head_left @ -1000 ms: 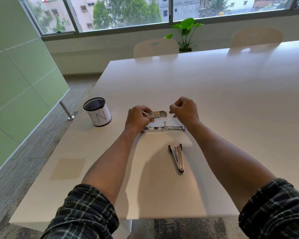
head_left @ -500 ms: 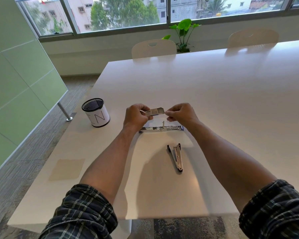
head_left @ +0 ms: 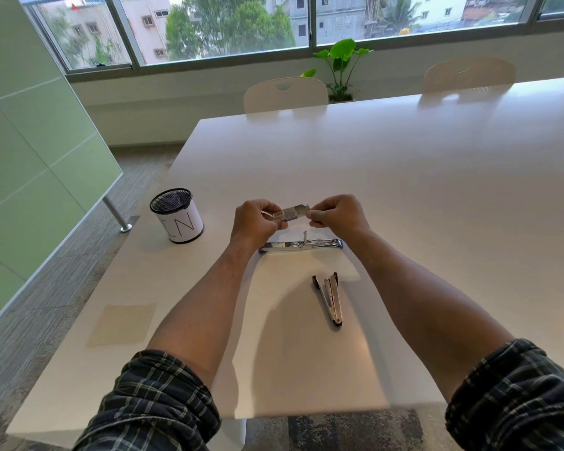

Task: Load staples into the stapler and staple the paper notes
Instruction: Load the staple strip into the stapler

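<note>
**Q:** Staple box (head_left: 290,213), at the centre of the figure: how is it held?

**A:** Both hands hold it above the desk (head_left: 437,190). The left hand (head_left: 254,221) curls its grip round the box's left end. The right hand (head_left: 334,214) pinches the right end, where a flap seems to stand open. The box's long axis runs left to right, spanning the gap between the two hands.

**Q:** Where does the stapler lie from that grip?

**A:** The opened stapler (head_left: 302,245) rests on the desk just below and nearer the person than the box, its long axis also left to right, parallel to the box. Both hands are near it; the left wrist overlaps its left end. A second metal tool (head_left: 331,299), perhaps a staple remover, lies closer to the person, pointing toward them. The paper note (head_left: 121,323) sits well apart at the left edge, and a mesh cup (head_left: 176,219) stands to the left of the hands.

**Q:** What differs from a second ago?

**A:** The right hand, then just apart from the box, now grips its end. The likely step is drawing out a strip of staples; none is visible yet.
</note>
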The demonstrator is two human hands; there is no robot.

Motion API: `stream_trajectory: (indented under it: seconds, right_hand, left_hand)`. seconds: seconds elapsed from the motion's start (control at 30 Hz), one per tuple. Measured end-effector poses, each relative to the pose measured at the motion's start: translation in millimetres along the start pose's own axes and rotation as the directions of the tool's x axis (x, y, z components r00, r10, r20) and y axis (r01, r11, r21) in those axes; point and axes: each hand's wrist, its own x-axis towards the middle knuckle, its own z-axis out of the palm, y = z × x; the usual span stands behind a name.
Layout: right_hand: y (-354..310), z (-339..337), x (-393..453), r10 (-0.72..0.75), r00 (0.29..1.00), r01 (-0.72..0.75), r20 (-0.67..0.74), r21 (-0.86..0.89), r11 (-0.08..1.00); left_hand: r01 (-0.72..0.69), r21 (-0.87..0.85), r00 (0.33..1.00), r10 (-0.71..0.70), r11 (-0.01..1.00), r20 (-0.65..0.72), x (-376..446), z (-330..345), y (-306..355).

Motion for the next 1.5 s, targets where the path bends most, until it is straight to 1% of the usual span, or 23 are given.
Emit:
stream_trajectory:
  seconds: [0.1, 0.2, 0.27, 0.33, 0.4, 0.6, 0.7, 0.77, 0.97, 1.07, 1.13, 1.23, 1.33, 1.5]
  right_hand:
    - [1, 1, 0, -0.004, 0.999, 0.003, -0.034, -0.028, 1.0]
    - [2, 2, 0, -0.061, 0.996, 0.054, -0.065, -0.101, 0.993]
    - [2, 4, 0, -0.123, 0.991, 0.112, -0.049, -0.185, 0.976]
    - [2, 6, 0, -0.192, 0.981, 0.181, -0.009, -0.302, 0.936]
    - [0, 8, 1, -0.232, 0.972, 0.221, 0.016, -0.381, 0.898]
    - [0, 9, 5, -0.236, 0.969, 0.243, 0.066, -0.399, 0.884]
    - [0, 7, 7, -0.236, 0.966, 0.258, 0.105, -0.372, 0.892]
    - [-1, 5, 6, -0.244, 0.964, 0.265, 0.103, -0.344, 0.901]
    - [-2, 0, 0, -0.207, 0.978, 0.205, -0.014, -0.103, 0.973]
    - [-1, -3, 0, -0.133, 0.99, 0.13, -0.054, -0.046, 0.99]
    - [-1, -4, 0, -0.057, 0.998, 0.057, -0.031, -0.001, 0.998]
    - [-3, -5, -3, 0.031, 0.997, -0.034, 0.075, 0.038, 0.999]
    - [-5, -4, -5, 0.04, 0.993, -0.046, 0.114, 0.053, 0.998]
    - [-8, -2, -5, 0.042, 0.992, -0.045, 0.115, 0.023, 0.999]
  left_hand:
    - [0.0, -0.002, 1.0, 0.0, 1.0, 0.006, 0, 1, 0]
    - [-0.002, -0.002, 1.0, 0.002, 1.0, 0.024, 0, 1, -1]
    - [-0.008, 0.006, 0.999, 0.008, 1.0, 0.034, 0, 1, -3]
    - [-0.013, 0.014, 0.999, 0.012, 1.0, 0.038, 0, 1, -3]
    - [-0.017, 0.019, 0.999, 0.016, 1.0, 0.037, -1, 1, -3]
    - [-0.015, 0.019, 1.0, 0.015, 1.0, 0.021, -2, -1, -5]
    - [-0.007, 0.006, 1.0, 0.007, 1.0, 0.017, -2, -3, -4]
    - [-0.008, -0.002, 1.0, 0.008, 1.0, 0.016, -2, -3, -4]
    - [-0.013, -0.007, 1.0, 0.013, 1.0, -0.003, -2, -4, -1]
    - [-0.007, -0.016, 1.0, 0.007, 1.0, -0.012, -1, -5, 0]
    - [-0.008, -0.018, 1.0, 0.008, 1.0, -0.016, -1, -5, 1]
    - [-0.017, -0.014, 1.0, 0.016, 1.0, -0.011, -1, -4, 3]
    - [-0.025, -0.007, 1.0, 0.025, 1.0, -0.01, -2, -3, 4]
    - [-0.057, 0.015, 0.998, 0.057, 0.998, -0.019, -3, -3, 3]
